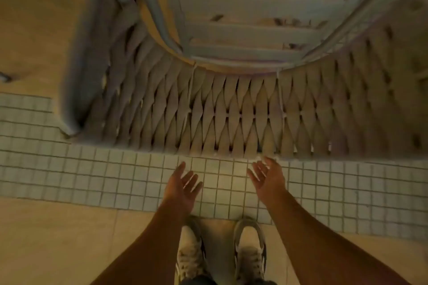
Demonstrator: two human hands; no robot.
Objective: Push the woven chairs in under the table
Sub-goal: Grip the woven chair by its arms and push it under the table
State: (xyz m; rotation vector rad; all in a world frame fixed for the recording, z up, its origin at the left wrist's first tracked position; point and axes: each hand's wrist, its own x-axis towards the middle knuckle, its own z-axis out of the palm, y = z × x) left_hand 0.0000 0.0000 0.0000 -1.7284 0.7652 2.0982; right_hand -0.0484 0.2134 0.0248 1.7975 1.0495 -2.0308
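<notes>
Both your hands are spread wide, holding nothing: left hand point(183, 184) just short of the chair point(231, 109), right hand point(268, 176) fingertips at its back edge. Chair: curved beige woven back, seat under the slatted table point(254, 7).

Dim amber light is tinting everything; motion blur is smearing the curved beige woven chair back point(231, 111) toward twelve o'clock, edges bowing.

Band of small square white tiles point(92, 169) crosses floor from 9 to 3 o'clock. Tan smooth flooring point(46, 238) at 7 and 10 o'clock. Pair of pale sneakers point(192, 252) at 6 o'clock, toes touching tile band.
</notes>
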